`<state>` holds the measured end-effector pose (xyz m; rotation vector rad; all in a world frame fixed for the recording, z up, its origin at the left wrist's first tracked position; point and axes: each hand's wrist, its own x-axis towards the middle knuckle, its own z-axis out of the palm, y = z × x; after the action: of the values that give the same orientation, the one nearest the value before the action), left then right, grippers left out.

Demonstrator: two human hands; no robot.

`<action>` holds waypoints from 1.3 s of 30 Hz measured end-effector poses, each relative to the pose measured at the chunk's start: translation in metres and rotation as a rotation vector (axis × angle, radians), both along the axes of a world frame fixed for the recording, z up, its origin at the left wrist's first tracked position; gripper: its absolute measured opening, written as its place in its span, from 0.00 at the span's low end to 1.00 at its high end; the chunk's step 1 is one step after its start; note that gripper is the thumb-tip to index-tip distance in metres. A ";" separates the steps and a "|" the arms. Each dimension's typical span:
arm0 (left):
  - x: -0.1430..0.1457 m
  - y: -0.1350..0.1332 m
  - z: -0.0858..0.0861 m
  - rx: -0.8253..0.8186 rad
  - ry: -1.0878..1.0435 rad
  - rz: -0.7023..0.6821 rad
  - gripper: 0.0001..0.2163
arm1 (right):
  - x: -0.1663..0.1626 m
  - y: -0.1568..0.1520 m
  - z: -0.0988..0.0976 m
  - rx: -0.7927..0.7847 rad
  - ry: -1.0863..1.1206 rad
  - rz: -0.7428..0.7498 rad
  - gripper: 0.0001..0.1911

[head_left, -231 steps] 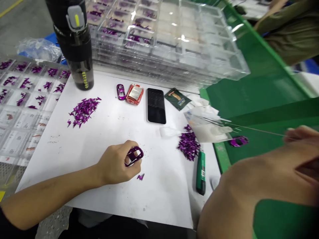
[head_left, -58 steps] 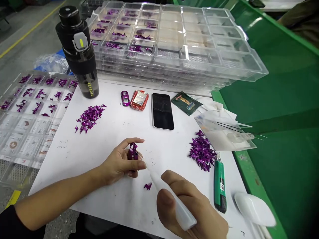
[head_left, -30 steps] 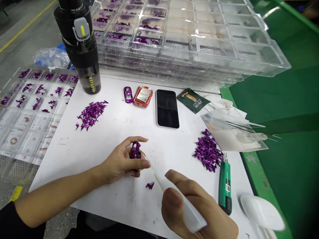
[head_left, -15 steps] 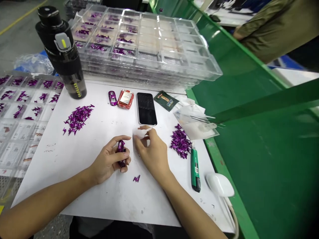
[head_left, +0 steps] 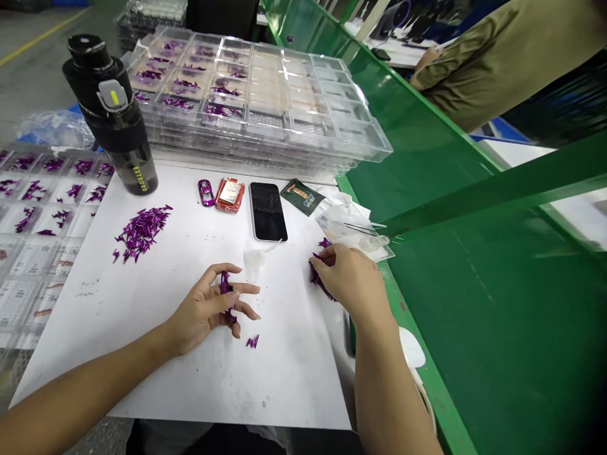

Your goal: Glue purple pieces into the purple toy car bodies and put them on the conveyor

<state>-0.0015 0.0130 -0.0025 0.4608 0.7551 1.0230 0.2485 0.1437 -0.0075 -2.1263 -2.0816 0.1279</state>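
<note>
On the white sheet (head_left: 190, 379) before me, my left hand (head_left: 203, 313) pinches a small purple shell (head_left: 224, 282) between thumb and fingers and holds it on edge just above the paper, the other fingers stretched out. Just below it a loose purple piece (head_left: 253, 342) lies on the sheet, apart from my fingers. My right hand (head_left: 348, 281) rests well apart from the left, its fingers curled down onto the right pile (head_left: 315, 277) of purple pieces near the sheet's right edge; I cannot tell whether the fingertips have closed on one. A left pile (head_left: 140, 230) of the same pieces lies near the far left corner, by the upright dark bottle (head_left: 114, 120). Behind the sheet stands a stack of clear trays (head_left: 327, 136); in the top tray, the left compartments hold small clusters of purple pieces. Beside the sheet on the left, a flat tray (head_left: 28, 265) carries one purple cluster per compartment in its far rows; what the nearer compartments hold I cannot make out. Just beyond my right hand, a clear bag (head_left: 353, 230) holds thin dark tools.
</note>
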 end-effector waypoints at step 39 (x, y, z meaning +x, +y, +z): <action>0.006 -0.003 -0.003 -0.059 0.052 0.331 0.11 | -0.108 -0.107 0.001 0.693 0.459 0.789 0.26</action>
<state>0.0047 0.0096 -0.0050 0.3177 0.9255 1.2961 0.1410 0.0371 -0.0061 -0.7509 -2.1069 -0.0183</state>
